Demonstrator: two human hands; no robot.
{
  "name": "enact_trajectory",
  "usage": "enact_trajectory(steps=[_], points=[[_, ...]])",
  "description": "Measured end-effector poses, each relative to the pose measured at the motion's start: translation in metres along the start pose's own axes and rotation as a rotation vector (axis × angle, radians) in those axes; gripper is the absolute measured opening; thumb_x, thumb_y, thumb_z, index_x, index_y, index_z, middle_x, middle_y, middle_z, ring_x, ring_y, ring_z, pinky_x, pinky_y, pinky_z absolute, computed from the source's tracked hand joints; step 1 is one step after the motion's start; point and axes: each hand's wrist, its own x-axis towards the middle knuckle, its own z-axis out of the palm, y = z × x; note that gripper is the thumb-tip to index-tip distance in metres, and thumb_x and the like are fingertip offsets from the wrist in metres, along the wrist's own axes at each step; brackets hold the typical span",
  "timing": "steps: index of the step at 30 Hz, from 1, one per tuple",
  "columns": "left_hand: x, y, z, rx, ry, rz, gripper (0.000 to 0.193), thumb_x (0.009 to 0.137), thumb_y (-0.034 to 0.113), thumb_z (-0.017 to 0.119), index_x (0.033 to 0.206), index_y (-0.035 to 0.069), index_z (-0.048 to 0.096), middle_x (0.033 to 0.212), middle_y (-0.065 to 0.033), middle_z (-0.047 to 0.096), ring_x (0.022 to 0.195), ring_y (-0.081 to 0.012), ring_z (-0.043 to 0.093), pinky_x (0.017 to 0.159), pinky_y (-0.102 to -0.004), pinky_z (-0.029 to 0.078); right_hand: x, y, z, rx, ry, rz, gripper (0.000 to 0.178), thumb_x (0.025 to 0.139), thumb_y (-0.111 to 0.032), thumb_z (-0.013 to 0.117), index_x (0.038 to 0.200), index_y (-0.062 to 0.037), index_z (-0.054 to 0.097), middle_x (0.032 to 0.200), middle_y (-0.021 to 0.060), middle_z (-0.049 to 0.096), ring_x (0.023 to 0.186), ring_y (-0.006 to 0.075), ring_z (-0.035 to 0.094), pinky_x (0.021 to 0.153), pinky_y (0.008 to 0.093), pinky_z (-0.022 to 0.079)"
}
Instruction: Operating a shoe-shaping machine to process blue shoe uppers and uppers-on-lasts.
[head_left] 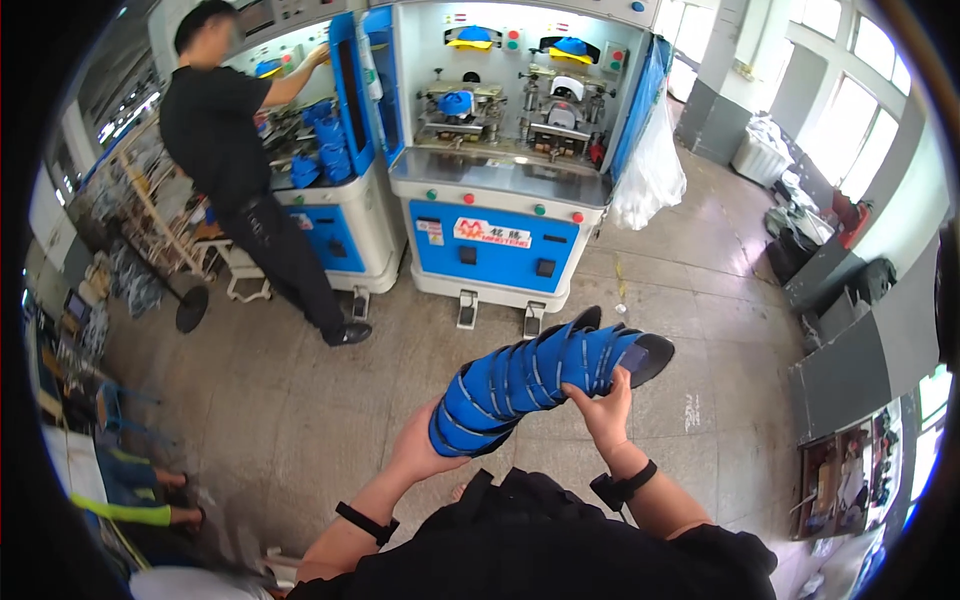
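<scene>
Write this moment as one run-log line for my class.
left hand: holds nested blue caps, near end; right hand: at far end; blue-white machine: ahead

Floor (425,335) between the blue stack (535,372) and the right machine (430,272) leaves room to pass; a person (215,125) (at the left machine (335,240)) and a hanging white bag (650,180) obstruct either side.

At the upper centre of the frame, you face a white nameplate (494,234) with large red and black lettering, mounted on the blue front panel (500,273) of a machine (400,185). Left of it, on the same panel, a small white-and-red label (429,231) carries print too fine for you to read. Right of centre, white marks (692,411) on the floor (735,350) are illegible. On the blue stack (515,385) you hold, a pale rectangular patch (633,358) is too small to read.
</scene>
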Motion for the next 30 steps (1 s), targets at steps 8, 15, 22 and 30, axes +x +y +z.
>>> enact_trajectory(steps=[8, 15, 22, 30], points=[[0.230, -0.014, -0.010, 0.053, -0.165, 0.143, 0.106, 0.053, 0.032, 0.091, 0.142, 0.007, 0.037, 0.131, -0.0189, 0.053, 0.121, -0.0378, 0.053, 0.102, -0.0466, 0.044, 0.151, 0.046, 0.059, 0.139, 0.170, 0.179, 0.064, 0.063, -0.026, 0.091, 0.108, 0.0051, 0.057, 0.106, 0.0136, 0.057, 0.094, 0.0279, 0.059, 0.084, 0.0381, 0.048], [0.408, -0.037, -0.044, 0.050, -0.133, 0.211, 0.103, 0.054, 0.029, 0.090, 0.141, 0.008, 0.039, 0.128, -0.0193, 0.055, 0.119, -0.0382, 0.054, 0.100, -0.0463, 0.045, 0.314, 0.080, 0.165, -0.019, 0.149, 0.199, 0.078, 0.061, -0.037, 0.090, 0.112, 0.0114, 0.056, 0.110, 0.0208, 0.057, 0.103, 0.0344, 0.059, 0.090, 0.0416, 0.047], [0.564, -0.066, -0.107, 0.131, -0.176, 0.114, 0.104, 0.050, 0.029, 0.092, 0.139, 0.012, 0.041, 0.128, -0.0200, 0.057, 0.119, -0.0377, 0.056, 0.100, -0.0431, 0.046, 0.450, 0.088, 0.278, -0.009, 0.047, 0.291, 0.088, 0.063, -0.045, 0.088, 0.119, 0.0129, 0.055, 0.120, 0.0261, 0.056, 0.112, 0.0384, 0.057, 0.097, 0.0432, 0.045], [0.783, -0.143, -0.149, 0.022, -0.578, 0.120, 0.107, 0.050, 0.027, 0.094, 0.140, 0.007, 0.040, 0.129, -0.0165, 0.057, 0.122, -0.0293, 0.055, 0.105, -0.0392, 0.042, 0.556, 0.119, 0.375, -0.174, -0.039, 0.494, 0.087, 0.065, -0.059, 0.081, 0.114, 0.0096, 0.060, 0.109, 0.0289, 0.065, 0.104, 0.0401, 0.064, 0.091, 0.0435, 0.049]])
